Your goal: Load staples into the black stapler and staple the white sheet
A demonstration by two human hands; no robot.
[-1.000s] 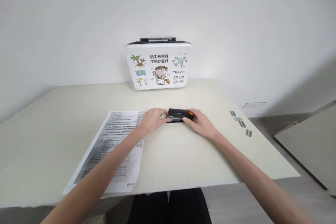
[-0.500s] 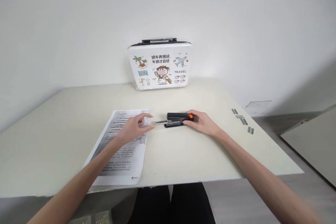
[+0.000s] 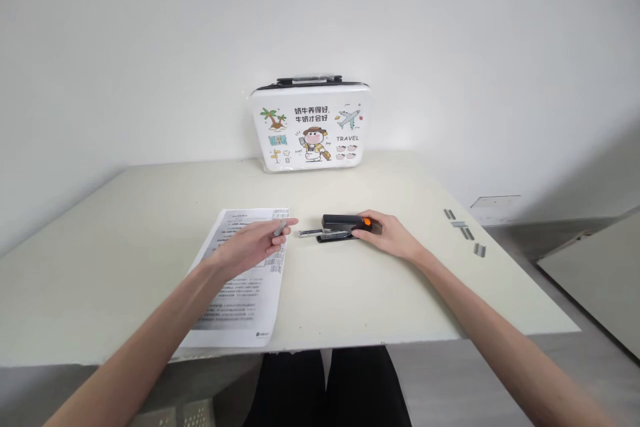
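Through the head camera I have the black stapler point(image 3: 343, 221) lying on the table point(image 3: 345, 300), its metal rail point(image 3: 311, 233) jutting from the front end. My right hand point(image 3: 389, 235) pinches the back end, thumb on the near side, by the orange part. My left hand point(image 3: 250, 243) is curled, gripping a small grey strip point(image 3: 280, 228) between its digits, just short of the rail's tip. A second ago that hand was at the stapler's front and the rail was not sticking out; I judge that the stapler is now opened for loading. Under the left hand lies the printed paper point(image 3: 235, 317); I can't tell whether they touch. Similar loose strips point(image 3: 467, 233) lie well to the right. Behind, the white case point(image 3: 311, 127) stands near the wall point(image 3: 150, 47).
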